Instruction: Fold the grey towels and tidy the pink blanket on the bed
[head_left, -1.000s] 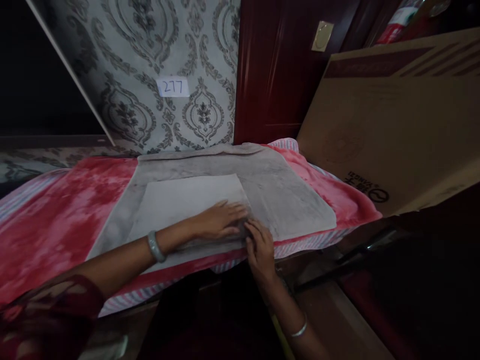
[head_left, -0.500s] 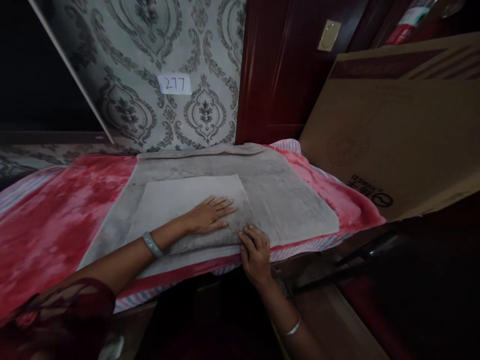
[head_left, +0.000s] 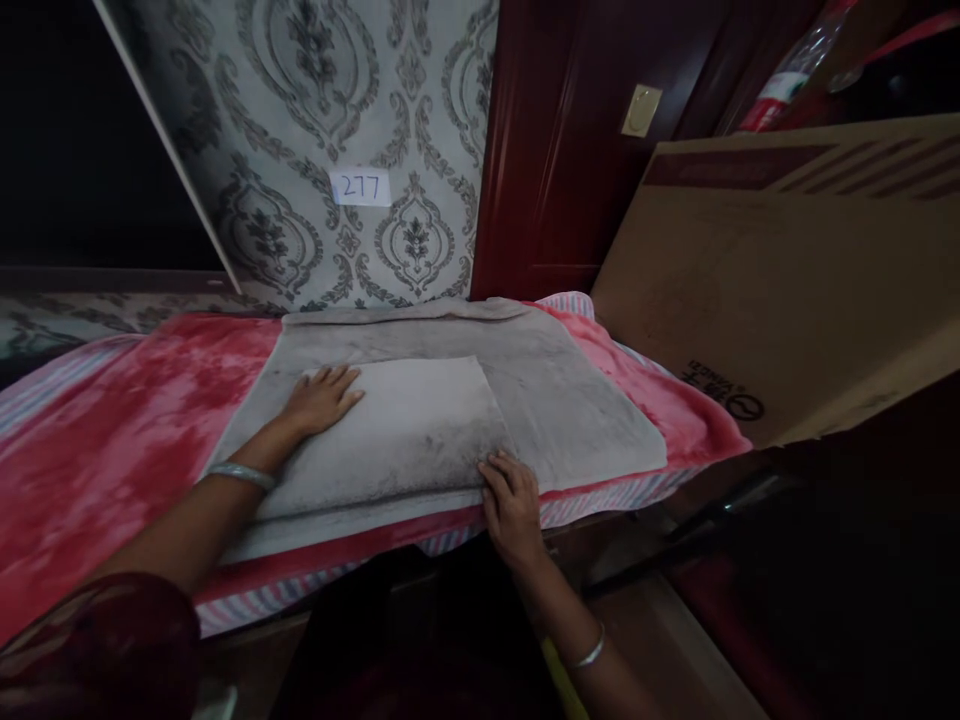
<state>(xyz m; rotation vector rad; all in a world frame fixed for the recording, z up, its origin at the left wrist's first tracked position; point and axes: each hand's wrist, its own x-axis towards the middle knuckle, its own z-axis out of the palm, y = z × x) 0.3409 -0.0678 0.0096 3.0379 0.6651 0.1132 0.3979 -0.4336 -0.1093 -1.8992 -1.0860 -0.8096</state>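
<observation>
A grey plush cloth (head_left: 585, 400) lies spread out, with a smaller folded grey piece (head_left: 405, 420) flat on top of it. On the left far part of that folded piece rests my left hand (head_left: 322, 400), palm down and fingers spread, so it is open. My right hand (head_left: 514, 505) touches the near right corner of the folded piece. Its fingers are slightly bent and lie on the cloth's surface; no grip on the fabric shows. Dark brushed streaks mark the plush between the two hands.
Under the grey cloth is a red and pink blanket (head_left: 150, 430) with a striped edge. A large cardboard box (head_left: 795, 250) stands at the right, a plastic bottle (head_left: 787, 80) behind it. A dark screen (head_left: 97, 150) is at the left, by a patterned wall with a paper label (head_left: 361, 187).
My left hand has slid left across the folded grey piece, from its middle to its left far part. My right hand stays at the near right corner. The view has shifted slightly.
</observation>
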